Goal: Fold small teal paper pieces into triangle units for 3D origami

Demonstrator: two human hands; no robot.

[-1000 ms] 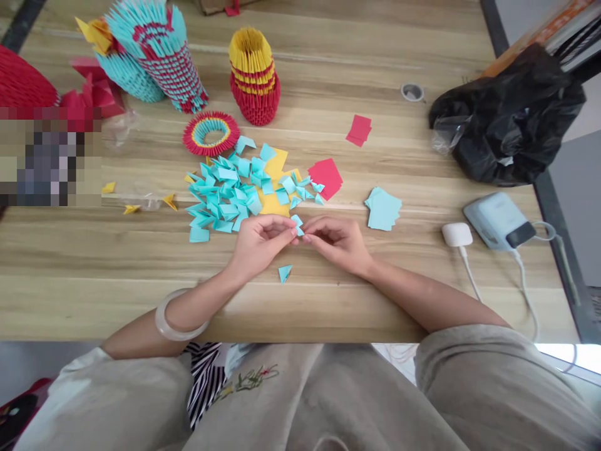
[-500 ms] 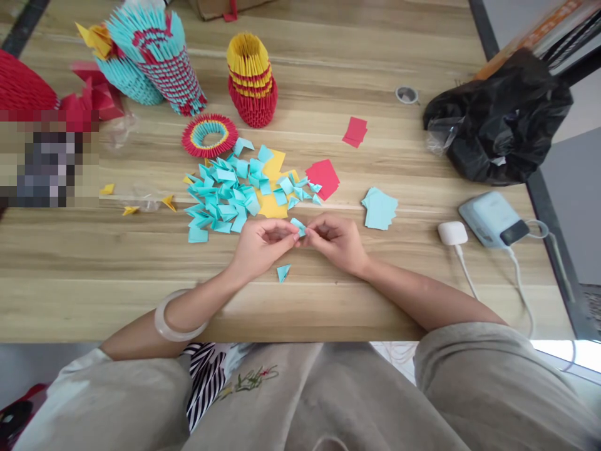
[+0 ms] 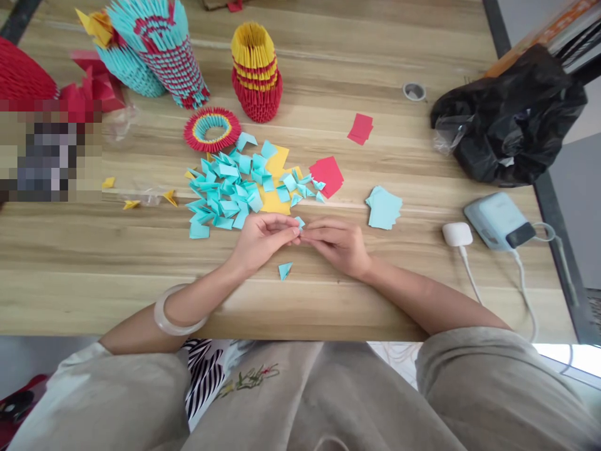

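Between my hands is a small folded piece of light blue paper [image 3: 299, 222], partly hidden by the fingertips. My left hand [image 3: 265, 241] pinches it from the left with thumb and forefinger. From the right, my right hand [image 3: 340, 246] presses its closed fingertips against the same piece. A folded blue paper triangle [image 3: 285, 270] lies on the table just below the hands. Beyond my left hand spreads a pile of folded blue paper pieces [image 3: 225, 194], partly over yellow paper sheets [image 3: 277, 202]. A fanned stack of flat blue paper [image 3: 384, 208] rests right of my right hand.
A red, yellow and blue paper ring [image 3: 190, 134] lies behind the pile. Farther back stand a red and yellow paper vase [image 3: 257, 94] and a taller blue and red one [image 3: 171, 66]. At right are a black plastic bag [image 3: 511, 125], a power bank [image 3: 498, 219] and a white charging case [image 3: 457, 235].
My right fingers have straightened and drawn together at the blue piece, which now shows less between the fingertips. The whole view has shifted slightly.
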